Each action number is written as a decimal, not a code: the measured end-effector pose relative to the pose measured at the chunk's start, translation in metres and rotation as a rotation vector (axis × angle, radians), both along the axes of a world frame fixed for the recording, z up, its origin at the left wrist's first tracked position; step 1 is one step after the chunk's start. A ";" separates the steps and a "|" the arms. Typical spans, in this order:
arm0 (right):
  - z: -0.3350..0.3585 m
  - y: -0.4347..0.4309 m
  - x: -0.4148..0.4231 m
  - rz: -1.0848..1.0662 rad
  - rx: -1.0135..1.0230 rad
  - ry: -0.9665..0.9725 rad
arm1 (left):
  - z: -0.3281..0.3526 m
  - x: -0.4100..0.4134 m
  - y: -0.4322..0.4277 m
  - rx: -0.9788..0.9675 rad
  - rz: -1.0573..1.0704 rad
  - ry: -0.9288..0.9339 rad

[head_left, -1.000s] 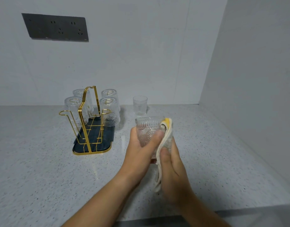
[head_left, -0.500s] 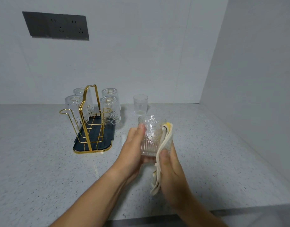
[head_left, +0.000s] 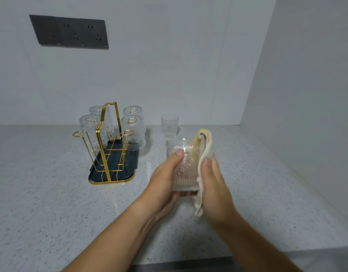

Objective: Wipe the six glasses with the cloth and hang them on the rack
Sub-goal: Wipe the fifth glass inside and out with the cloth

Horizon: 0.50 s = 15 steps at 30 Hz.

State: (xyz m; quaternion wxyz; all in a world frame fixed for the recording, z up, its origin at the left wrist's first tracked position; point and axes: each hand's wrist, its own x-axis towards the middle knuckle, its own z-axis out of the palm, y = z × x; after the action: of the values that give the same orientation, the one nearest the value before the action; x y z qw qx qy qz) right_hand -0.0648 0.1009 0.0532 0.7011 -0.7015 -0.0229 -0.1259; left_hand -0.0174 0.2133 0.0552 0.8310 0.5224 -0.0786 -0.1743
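My left hand (head_left: 165, 179) grips a ribbed clear glass (head_left: 186, 169), held upright above the counter. My right hand (head_left: 214, 185) holds a cream cloth with a yellow edge (head_left: 202, 154), which drapes over the glass's rim and down its right side. To the left stands a gold wire rack (head_left: 105, 146) on a dark tray, with several glasses (head_left: 133, 132) hanging upside down on its prongs. The front left prong is bare. A plain clear glass (head_left: 169, 126) stands upright on the counter behind my hands.
The speckled grey counter (head_left: 41, 193) meets a white back wall and a white side wall on the right. A dark socket panel (head_left: 71, 32) is on the back wall. The counter's front edge runs under my forearms.
The glass has turned in my left hand and my left thumb has shifted on its face. The cloth has slid further over the rim. Both hands sit slightly more to the right.
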 end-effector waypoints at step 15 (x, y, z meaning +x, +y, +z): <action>0.002 0.000 -0.004 0.004 -0.109 -0.067 | 0.015 -0.009 -0.002 0.142 0.034 -0.122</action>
State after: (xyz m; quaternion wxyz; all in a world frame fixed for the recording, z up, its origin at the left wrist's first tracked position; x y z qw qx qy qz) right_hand -0.0684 0.1008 0.0550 0.6611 -0.7339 -0.0546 -0.1463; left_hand -0.0266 0.2113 0.0699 0.7882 0.5910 -0.1075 -0.1333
